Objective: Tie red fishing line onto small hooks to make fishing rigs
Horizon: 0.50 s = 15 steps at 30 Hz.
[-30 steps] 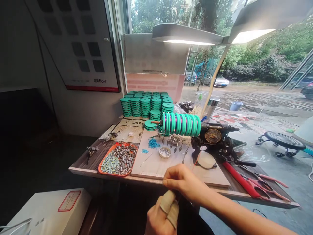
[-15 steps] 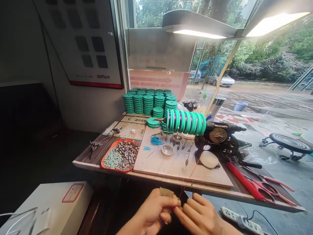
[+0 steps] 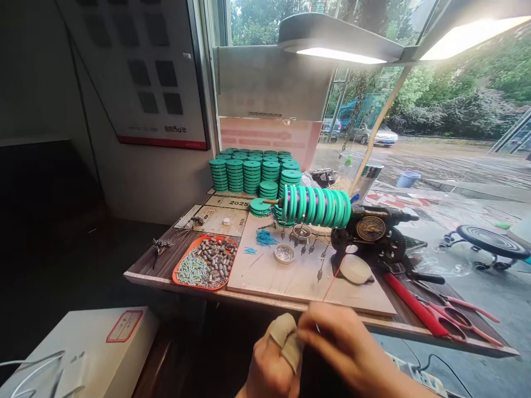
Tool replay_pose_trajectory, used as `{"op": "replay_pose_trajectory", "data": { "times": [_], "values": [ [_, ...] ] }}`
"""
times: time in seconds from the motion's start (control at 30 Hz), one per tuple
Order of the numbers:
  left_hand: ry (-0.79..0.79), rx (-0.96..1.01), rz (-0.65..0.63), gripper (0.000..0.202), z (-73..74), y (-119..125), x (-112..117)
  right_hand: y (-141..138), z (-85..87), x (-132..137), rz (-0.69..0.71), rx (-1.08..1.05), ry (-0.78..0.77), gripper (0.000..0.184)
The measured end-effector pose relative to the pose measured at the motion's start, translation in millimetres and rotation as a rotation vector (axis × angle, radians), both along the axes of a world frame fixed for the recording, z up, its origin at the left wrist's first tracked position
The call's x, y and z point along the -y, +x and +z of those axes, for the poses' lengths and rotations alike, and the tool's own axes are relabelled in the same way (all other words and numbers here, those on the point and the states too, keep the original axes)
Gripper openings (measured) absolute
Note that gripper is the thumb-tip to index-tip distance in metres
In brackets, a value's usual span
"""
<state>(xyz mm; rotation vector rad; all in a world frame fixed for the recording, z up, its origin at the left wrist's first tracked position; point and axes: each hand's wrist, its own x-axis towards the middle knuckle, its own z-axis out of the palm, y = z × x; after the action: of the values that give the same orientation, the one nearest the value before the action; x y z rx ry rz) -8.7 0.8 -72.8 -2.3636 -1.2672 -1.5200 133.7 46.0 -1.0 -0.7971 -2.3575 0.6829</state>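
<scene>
My left hand is closed below the front edge of the table, beige tape wrapped on its fingers. Beside it and touching it, my right hand is slightly blurred, its fingertips pressed together at the left hand's fingers. A thin red line runs from the black hand-cranked winder over the board down to the hands; its lower end is hidden behind the right hand. Whatever lies between the right fingertips is too small to make out. Green spools with purple line sit on the winder's shaft.
On the pale board stand a dish of small beads, blue pieces and several hanging weights. An orange tray holds metal weights and light-green tubes. Stacked green spools stand behind. Red-handled scissors and pliers lie right.
My left hand has turned, its taped fingers now facing up. My right hand has risen and moved over the red line, hiding where it reaches the fingers.
</scene>
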Motion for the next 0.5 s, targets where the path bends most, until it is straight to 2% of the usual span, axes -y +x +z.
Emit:
{"op": "replay_pose_trajectory", "data": {
  "times": [0.07,0.17,0.23,0.27,0.33,0.4,0.47,0.5],
  "values": [
    [0.023,0.018,0.037,0.020,-6.2,-1,1,-14,17.5,-14,-0.104,0.038,-0.209,0.015],
    [0.067,0.017,0.019,0.022,0.4,-1,0,-36,28.7,-32,-0.067,0.114,-0.310,0.014],
    [-0.047,0.089,-0.017,0.020,14.3,-1,-1,-42,28.2,-38,-0.042,0.133,-0.290,0.014],
    [-0.208,0.209,-0.036,0.018,22.4,-1,-2,-40,26.2,-38,-0.045,0.136,-0.272,0.012],
    [-0.735,0.620,-0.062,0.007,37.3,-1,-5,-28,18.8,-32,-0.055,0.093,-0.108,0.011],
    [-1.225,1.025,-0.142,0.007,47.3,-4,-9,-9,7.4,-21,-0.027,0.001,0.234,0.020],
    [-1.471,1.190,-0.233,0.013,51.3,-6,-14,8,-6.6,-10,0.066,-0.051,0.616,0.031],
    [-1.523,1.202,-0.268,0.014,51.7,-7,-16,13,-13.6,-4,0.117,-0.041,0.759,0.033]
  ]
}}
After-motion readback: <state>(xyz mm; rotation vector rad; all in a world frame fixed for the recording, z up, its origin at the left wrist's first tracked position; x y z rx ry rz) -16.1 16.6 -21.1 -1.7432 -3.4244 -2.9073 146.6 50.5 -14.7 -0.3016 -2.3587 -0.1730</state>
